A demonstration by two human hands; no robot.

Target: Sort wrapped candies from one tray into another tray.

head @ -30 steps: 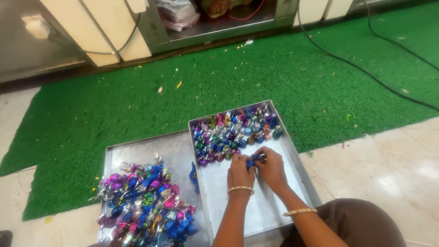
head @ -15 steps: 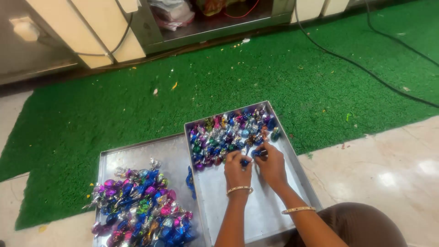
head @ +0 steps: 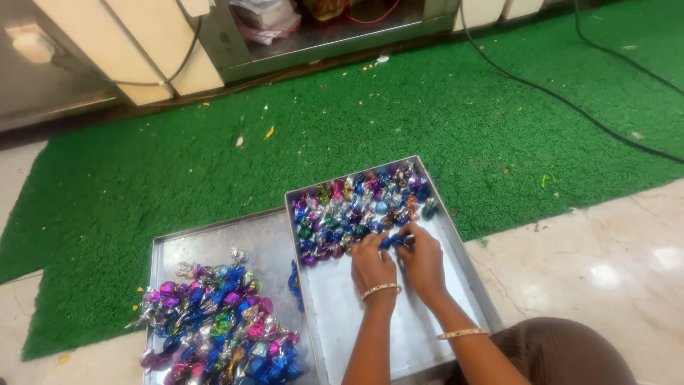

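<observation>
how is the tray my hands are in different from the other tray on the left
The right tray has its foil-wrapped sweets packed at the far end, the near part bare; the left tray has its heap at the near end, the far part bare. The right tray overlaps the left tray's edge. Both hands, left and right, work in the right tray; none in the left. Both are shallow metal rectangles.

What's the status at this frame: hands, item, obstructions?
Left hand and right hand together pinch a blue foil-wrapped candy. Over the right tray, beside its row of wrapped candies. Nothing in the way.
</observation>
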